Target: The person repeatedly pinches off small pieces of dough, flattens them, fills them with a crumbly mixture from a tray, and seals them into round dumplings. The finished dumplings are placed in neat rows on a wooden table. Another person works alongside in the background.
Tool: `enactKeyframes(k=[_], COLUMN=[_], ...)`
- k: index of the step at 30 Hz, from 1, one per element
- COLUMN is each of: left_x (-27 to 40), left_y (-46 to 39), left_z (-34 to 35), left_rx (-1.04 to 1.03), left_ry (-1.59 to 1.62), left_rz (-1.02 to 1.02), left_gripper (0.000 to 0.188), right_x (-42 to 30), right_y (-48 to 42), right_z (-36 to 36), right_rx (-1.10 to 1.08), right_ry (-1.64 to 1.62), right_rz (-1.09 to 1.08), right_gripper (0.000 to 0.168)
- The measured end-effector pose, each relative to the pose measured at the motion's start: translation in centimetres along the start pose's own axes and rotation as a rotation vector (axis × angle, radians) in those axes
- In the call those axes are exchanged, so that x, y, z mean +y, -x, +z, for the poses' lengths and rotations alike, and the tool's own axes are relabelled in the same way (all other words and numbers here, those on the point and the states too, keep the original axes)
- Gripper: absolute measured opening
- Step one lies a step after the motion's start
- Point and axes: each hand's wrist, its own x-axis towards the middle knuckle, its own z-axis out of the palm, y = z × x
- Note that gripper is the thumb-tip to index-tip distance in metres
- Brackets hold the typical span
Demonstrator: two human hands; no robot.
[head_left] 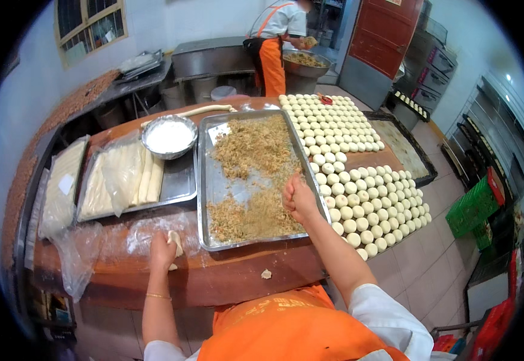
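My left hand [162, 251] is closed around a piece of pale dough [176, 244], low over the floured near part of the wooden table [262, 266]. My right hand [299, 198], its fingers curled, is over the right side of a large metal tray [237, 184]. Crumbly brown filling [253, 146] lies in that tray in a far heap and a near heap. Whether the curled fingers hold any filling is hidden. To the right of the tray stand rows of small round dough pieces [366, 207], some touching its rim.
Left of the filling, a metal bowl of white flour [170, 135] overlaps a tray [178, 182] of dough strips [147, 176] partly under plastic. A dough scrap [266, 274] lies near the front edge. Beyond the table, a person [273, 45] works at a large metal bowl [305, 63].
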Motion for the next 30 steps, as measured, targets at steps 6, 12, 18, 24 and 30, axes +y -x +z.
enactKeyframes(k=[6, 12, 18, 24, 30], left_x=[2.9, 11.2, 20.3, 23.6, 21.5], left_y=[0.5, 2.7, 4.6, 4.7, 5.1], left_z=[-0.8, 1.5, 6.9, 7.2, 9.9], left_rx=[-0.167, -0.408, -0.537, -0.42, -0.403], left_ry=[1.299, 1.616, 1.797, 1.9, 1.819], left_rz=[-0.206, -0.152, -0.328, -0.351, -0.31], left_gripper=[0.026, 0.031, 0.033, 0.034, 0.022], right_x=[0.2, 0.0, -0.1, 1.9, 1.8], right_y=[0.4, 0.7, 3.9, 5.0, 5.2], right_z=[-0.6, 2.8, 6.6, 7.3, 5.6], right_rx=[0.009, 0.02, -0.129, -0.244, -0.245], right_ry=[0.265, 0.584, 1.004, 1.305, 1.122], right_rz=[-0.105, -0.364, -0.771, -1.062, -0.711], right_gripper=[0.048, 0.023, 0.032, 0.047, 0.034])
